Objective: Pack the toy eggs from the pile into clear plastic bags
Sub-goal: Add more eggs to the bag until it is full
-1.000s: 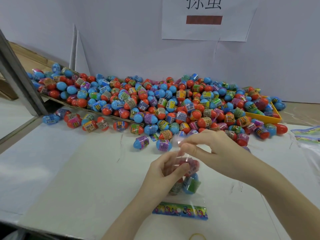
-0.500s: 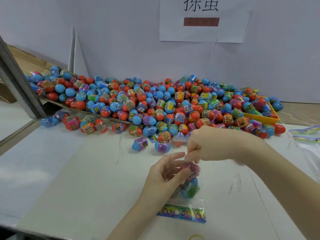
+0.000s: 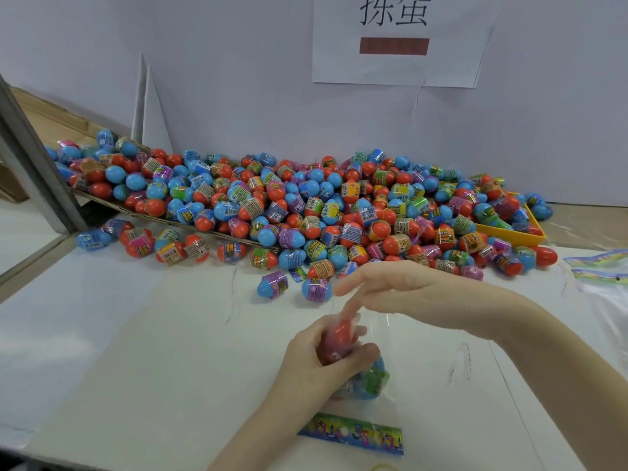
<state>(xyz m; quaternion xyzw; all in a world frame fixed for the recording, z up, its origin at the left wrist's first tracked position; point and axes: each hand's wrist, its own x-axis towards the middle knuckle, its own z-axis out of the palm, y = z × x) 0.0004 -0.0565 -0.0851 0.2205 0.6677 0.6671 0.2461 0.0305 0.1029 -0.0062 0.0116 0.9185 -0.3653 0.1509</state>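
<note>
A big pile of red and blue toy eggs [image 3: 306, 205] lies along the back of the white table [image 3: 136, 351]. My left hand [image 3: 316, 365] is wrapped around a clear plastic bag [image 3: 373, 402] that holds a red egg [image 3: 339, 338] and blue-green eggs [image 3: 370, 382]. The bag's colourful printed header [image 3: 353, 435] lies toward me. My right hand [image 3: 401, 294] hovers just above the bag, fingers spread, one fingertip touching the red egg's top. Two loose blue eggs [image 3: 273, 283] lie in front of the pile.
A yellow tray [image 3: 516, 234] sits at the right end of the pile. More clear bags with printed headers [image 3: 601, 266] lie at the right edge. A cardboard sheet [image 3: 190, 224] slopes under the left part of the pile. A white wall with a paper sign [image 3: 397, 39] stands behind.
My right hand let go of the bag's mouth and spread its fingers. My left hand closed tighter around the bag with the red egg at its top.
</note>
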